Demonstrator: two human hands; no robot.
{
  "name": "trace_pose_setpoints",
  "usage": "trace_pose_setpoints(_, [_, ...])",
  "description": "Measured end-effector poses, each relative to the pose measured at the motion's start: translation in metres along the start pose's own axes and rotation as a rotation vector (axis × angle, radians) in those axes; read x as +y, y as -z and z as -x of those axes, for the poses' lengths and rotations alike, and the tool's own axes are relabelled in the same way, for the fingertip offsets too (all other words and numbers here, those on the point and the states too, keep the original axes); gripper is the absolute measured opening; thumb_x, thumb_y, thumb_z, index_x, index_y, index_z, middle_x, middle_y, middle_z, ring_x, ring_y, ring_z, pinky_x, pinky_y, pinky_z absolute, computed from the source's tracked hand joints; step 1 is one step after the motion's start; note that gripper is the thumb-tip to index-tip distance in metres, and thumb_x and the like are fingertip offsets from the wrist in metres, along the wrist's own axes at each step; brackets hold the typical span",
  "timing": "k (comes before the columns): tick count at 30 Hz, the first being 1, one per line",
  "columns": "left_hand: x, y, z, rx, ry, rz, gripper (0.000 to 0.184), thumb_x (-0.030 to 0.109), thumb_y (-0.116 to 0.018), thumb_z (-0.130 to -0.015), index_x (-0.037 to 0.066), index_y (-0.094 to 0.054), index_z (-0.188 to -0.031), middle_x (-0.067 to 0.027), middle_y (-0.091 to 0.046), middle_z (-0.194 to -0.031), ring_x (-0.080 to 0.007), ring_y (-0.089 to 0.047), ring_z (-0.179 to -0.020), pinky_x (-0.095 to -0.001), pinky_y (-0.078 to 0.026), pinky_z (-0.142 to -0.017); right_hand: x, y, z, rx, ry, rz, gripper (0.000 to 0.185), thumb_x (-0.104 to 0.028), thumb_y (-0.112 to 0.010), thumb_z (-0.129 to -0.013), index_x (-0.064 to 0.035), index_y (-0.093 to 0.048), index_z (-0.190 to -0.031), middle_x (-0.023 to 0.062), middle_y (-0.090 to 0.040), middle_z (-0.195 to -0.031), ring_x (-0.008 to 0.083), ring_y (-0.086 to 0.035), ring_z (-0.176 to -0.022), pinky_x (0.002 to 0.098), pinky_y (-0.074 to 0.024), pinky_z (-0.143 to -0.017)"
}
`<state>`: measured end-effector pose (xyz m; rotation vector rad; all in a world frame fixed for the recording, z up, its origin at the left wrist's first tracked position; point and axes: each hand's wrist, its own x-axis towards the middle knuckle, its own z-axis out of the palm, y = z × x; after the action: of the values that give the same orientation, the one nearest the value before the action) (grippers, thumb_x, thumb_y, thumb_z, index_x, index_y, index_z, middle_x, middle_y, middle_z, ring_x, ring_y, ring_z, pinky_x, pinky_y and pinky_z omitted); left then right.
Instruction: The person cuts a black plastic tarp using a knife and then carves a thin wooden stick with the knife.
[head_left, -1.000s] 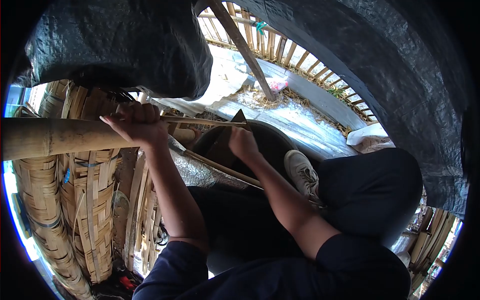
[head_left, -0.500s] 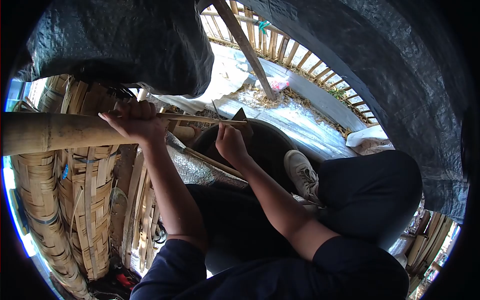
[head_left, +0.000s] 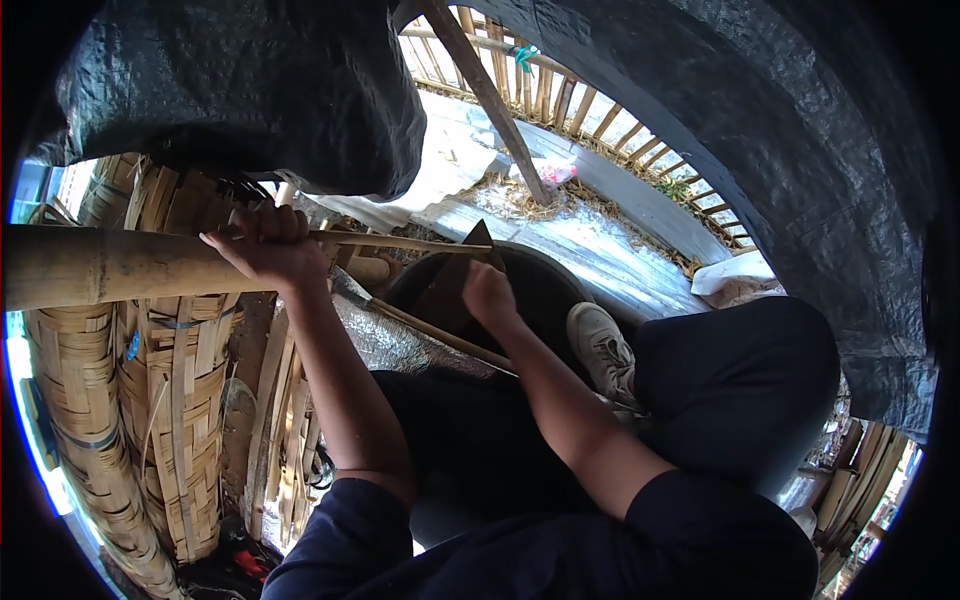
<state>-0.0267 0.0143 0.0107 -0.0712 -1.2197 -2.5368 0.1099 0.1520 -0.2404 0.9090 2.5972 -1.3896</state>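
My left hand [head_left: 268,245] is closed round a thin bamboo strip [head_left: 385,241], at the end of a thick bamboo pole [head_left: 130,268]. The strip points right and ends over a dark round tub [head_left: 565,268]. Just below its far end is my right hand [head_left: 490,295], its fingers curled into a fist. What the fist holds, if anything, is hidden from me. Behind it, a flat brown pointed piece [head_left: 450,288] rises from the tub. A long thin stick [head_left: 440,333] slants across near my lap.
Tall woven bamboo baskets [head_left: 175,420] stand at the left. Black tarpaulin [head_left: 260,100] hangs above and to the right. A wooden post [head_left: 490,95] leans beyond the tub, by a bamboo fence [head_left: 560,95]. My shoe [head_left: 603,345] is beside the tub.
My right hand has moved right and slightly down, away from the strip, uncovering more of the pointed piece. A thin dark tip above the strip no longer shows. My left hand stays nearly still.
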Motion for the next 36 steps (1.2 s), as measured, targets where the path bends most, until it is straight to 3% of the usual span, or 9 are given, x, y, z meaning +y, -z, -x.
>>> trace_pose_setpoints(7, [-0.004,0.017,-0.006,-0.328,0.025,0.066,0.054,0.061,-0.036,-0.093,0.014,-0.041,-0.068,0.0027,-0.031,-0.059,-0.0108,-0.03,-0.053,-0.0255,-0.024,-0.048,-0.003,0.063,-0.014,-0.315,-0.443,-0.111,0.051,-0.036,-0.037,-0.096,0.0082,-0.063,-0.088,0.0314,-0.063,-0.094,0.0428,-0.063,-0.091,0.0485,-0.0504,-0.082])
trace_pose_setpoints(11, [-0.007,0.013,-0.002,-0.244,-0.036,0.009,0.051,0.058,-0.036,-0.094,0.013,-0.044,-0.072,0.0004,-0.036,-0.068,-0.0125,-0.035,-0.061,-0.0263,-0.031,-0.054,0.003,0.06,-0.022,-0.242,-0.414,-0.132,0.051,-0.034,-0.035,-0.097,0.0096,-0.062,-0.092,0.0308,-0.063,-0.093,0.043,-0.063,-0.089,0.0478,-0.0513,-0.08])
trace_pose_setpoints(14, [-0.009,0.008,0.001,-0.313,-0.156,0.016,0.047,0.054,-0.038,-0.095,0.012,-0.047,-0.077,-0.0014,-0.04,-0.074,-0.0141,-0.039,-0.064,-0.0271,-0.035,-0.057,-0.004,0.058,-0.022,-0.089,-0.33,-0.15,0.05,-0.033,-0.035,-0.097,0.0102,-0.06,-0.097,0.0301,-0.064,-0.092,0.0421,-0.063,-0.088,0.0479,-0.0522,-0.076])
trace_pose_setpoints(17, [-0.003,-0.01,0.013,-0.104,0.034,0.241,0.044,0.052,-0.038,-0.096,0.011,-0.048,-0.082,-0.0025,-0.043,-0.074,-0.0153,-0.04,-0.061,-0.0257,-0.038,-0.057,-0.051,0.048,-0.007,-0.063,0.222,0.083,0.046,-0.029,-0.035,-0.097,0.0082,-0.061,-0.094,0.0296,-0.063,-0.084,0.0418,-0.063,-0.082,0.0482,-0.0514,-0.07])
trace_pose_setpoints(18, [-0.005,0.006,0.004,-0.375,0.11,0.309,0.044,0.052,-0.039,-0.095,0.01,-0.048,-0.085,-0.0032,-0.044,-0.074,-0.0155,-0.04,-0.059,-0.0249,-0.038,-0.056,-0.059,0.032,-0.003,0.01,0.467,0.206,0.046,-0.029,-0.035,-0.097,0.0069,-0.062,-0.09,0.0285,-0.063,-0.078,0.0413,-0.063,-0.077,0.0477,-0.0509,-0.065])
trace_pose_setpoints(19, [-0.006,0.015,-0.001,-0.648,0.185,0.374,0.043,0.051,-0.039,-0.095,0.01,-0.048,-0.088,-0.0039,-0.045,-0.074,-0.0157,-0.04,-0.058,-0.0241,-0.039,-0.055,-0.088,0.038,0.008,0.017,0.35,-0.044,0.042,-0.026,-0.037,-0.097,0.0066,-0.061,-0.088,0.0284,-0.062,-0.076,0.042,-0.063,-0.075,0.0482,-0.0504,-0.064])
trace_pose_setpoints(27, [0.001,0.002,0.016,-0.642,0.164,0.238,0.041,0.048,-0.039,-0.096,0.009,-0.049,-0.085,-0.0023,-0.043,-0.064,-0.0129,-0.038,-0.052,-0.0254,-0.037,-0.049,-0.106,0.035,0.005,0.214,0.319,-0.263,0.034,-0.021,-0.044,-0.096,0.004,-0.058,-0.076,0.0251,-0.06,-0.065,0.0436,-0.061,-0.065,0.0497,-0.0482,-0.06])
trace_pose_setpoints(32, [-0.004,0.014,0.001,-0.728,0.147,0.21,0.044,0.048,-0.041,-0.096,0.011,-0.042,-0.073,0.0,-0.035,-0.059,-0.0107,-0.032,-0.054,-0.0267,-0.026,-0.047,-0.119,0.051,0.009,0.01,0.253,-0.084,0.035,-0.021,-0.044,-0.096,0.0033,-0.059,-0.075,0.0249,-0.061,-0.066,0.0433,-0.061,-0.063,0.0496,-0.0498,-0.06])
trace_pose_setpoints(36, [-0.004,0.002,0.012,-0.481,0.098,0.235,0.049,0.054,-0.043,-0.093,0.013,-0.032,-0.068,0.0032,-0.025,-0.059,-0.0101,-0.019,-0.053,-0.0283,-0.017,-0.049,-0.137,0.054,0.032,0.06,0.325,-0.244,0.038,-0.022,-0.042,-0.096,0.003,-0.059,-0.073,0.0247,-0.062,-0.067,0.0429,-0.062,-0.063,0.0483,-0.0513,-0.061])
